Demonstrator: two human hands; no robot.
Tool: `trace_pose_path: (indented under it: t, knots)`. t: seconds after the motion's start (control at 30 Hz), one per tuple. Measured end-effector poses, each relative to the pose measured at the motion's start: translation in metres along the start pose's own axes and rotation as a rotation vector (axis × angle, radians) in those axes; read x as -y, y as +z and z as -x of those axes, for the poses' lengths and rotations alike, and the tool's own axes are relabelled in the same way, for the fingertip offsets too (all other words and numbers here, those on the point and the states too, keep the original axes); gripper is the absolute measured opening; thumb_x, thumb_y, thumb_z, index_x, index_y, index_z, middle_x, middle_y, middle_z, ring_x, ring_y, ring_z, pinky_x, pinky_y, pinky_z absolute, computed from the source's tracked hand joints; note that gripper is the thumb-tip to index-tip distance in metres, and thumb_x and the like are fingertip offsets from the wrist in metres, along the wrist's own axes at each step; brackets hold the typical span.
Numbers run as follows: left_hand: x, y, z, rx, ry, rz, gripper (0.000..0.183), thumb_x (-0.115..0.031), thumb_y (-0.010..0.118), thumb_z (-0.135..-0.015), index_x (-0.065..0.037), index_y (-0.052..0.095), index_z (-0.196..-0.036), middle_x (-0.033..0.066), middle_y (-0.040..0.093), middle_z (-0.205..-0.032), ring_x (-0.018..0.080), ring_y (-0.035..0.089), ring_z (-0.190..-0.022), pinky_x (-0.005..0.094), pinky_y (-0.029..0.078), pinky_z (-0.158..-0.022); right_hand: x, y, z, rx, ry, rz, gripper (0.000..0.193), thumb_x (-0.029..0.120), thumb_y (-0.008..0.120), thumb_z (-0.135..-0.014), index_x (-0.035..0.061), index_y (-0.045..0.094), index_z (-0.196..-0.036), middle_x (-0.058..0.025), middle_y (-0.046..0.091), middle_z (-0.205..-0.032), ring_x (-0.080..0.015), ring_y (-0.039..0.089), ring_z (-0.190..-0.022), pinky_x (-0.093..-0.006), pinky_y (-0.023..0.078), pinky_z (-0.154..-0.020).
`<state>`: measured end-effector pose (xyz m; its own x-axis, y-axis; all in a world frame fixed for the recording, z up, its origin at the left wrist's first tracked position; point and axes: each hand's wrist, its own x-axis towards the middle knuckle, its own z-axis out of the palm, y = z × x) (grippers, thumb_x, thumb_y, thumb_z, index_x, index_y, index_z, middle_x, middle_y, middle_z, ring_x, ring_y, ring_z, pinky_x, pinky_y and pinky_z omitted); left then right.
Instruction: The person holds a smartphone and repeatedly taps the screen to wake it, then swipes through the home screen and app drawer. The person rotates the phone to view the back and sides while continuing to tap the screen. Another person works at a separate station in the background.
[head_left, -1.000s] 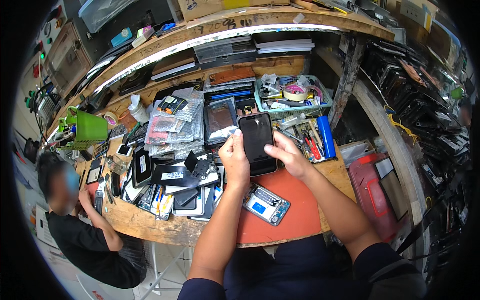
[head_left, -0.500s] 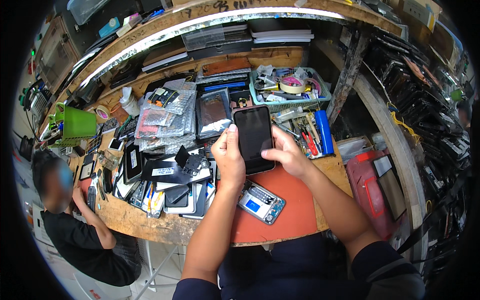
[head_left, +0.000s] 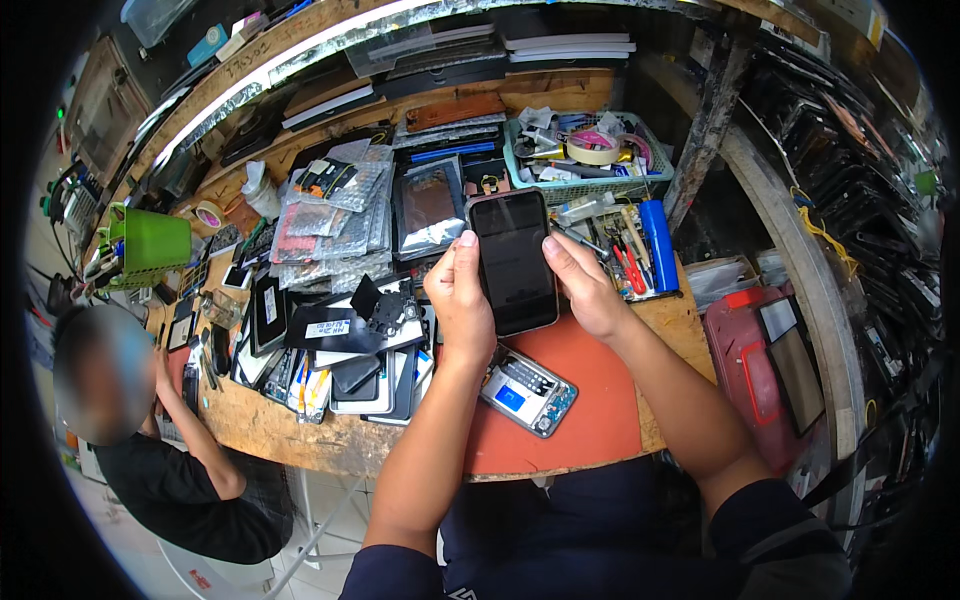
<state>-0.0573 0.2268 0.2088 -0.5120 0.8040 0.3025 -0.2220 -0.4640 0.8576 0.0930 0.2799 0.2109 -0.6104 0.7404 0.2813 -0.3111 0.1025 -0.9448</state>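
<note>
A black smartphone (head_left: 513, 262) is held upright between my two hands, its dark screen facing me. My left hand (head_left: 462, 300) grips its left edge, thumb along the side and fingers behind. On the right edge, my right hand (head_left: 590, 290) holds it with the thumb at the rim; the other fingers are partly hidden. Below the phone, an opened phone (head_left: 530, 392) with its inner parts and a blue patch exposed lies on the red work mat (head_left: 590, 425).
Stacked phone parts (head_left: 360, 360) and bubble-wrapped packets (head_left: 335, 215) crowd the left. A teal basket (head_left: 590, 185) of tapes and tubes stands behind, with red-handled pliers (head_left: 632, 270) and a blue cylinder (head_left: 657, 245) at right. Another person (head_left: 180, 480) sits at far left beside a green basket (head_left: 155, 240).
My right thumb has moved off the lower part of the screen up to the phone's right edge. The view has shifted slightly; both hands still hold the phone.
</note>
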Motion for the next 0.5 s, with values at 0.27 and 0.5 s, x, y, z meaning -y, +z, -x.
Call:
trace_pose_path:
  t: [0.27, 0.5]
  knots:
    - [0.0, 0.0, -0.003, -0.025, -0.028, 0.025, 0.034, -0.025, 0.054, -0.108, 0.002, 0.072, -0.099, 0.0001, 0.069, -0.093, 0.0047, 0.057, -0.081, 0.0217, 0.044, -0.074, -0.006, 0.009, 0.003, 0.067, -0.102, 0.045, 0.069, 0.0, 0.069, -0.088, -0.0018, 0.035, -0.148, -0.0119, 0.055, -0.136, -0.0172, 0.054, -0.127, -0.0347, 0.043, -0.11]
    - [-0.007, 0.005, -0.001, -0.041, -0.017, 0.01, 0.033, -0.023, 0.052, -0.109, 0.003, 0.071, -0.103, 0.0037, 0.072, -0.097, 0.0073, 0.062, -0.086, 0.0234, 0.048, -0.079, -0.003, 0.021, 0.006, -0.044, -0.208, 0.325, 0.092, 0.007, 0.08, -0.079, -0.0022, 0.026, -0.152, -0.0176, 0.052, -0.139, -0.0238, 0.052, -0.128, -0.0383, 0.041, -0.111]
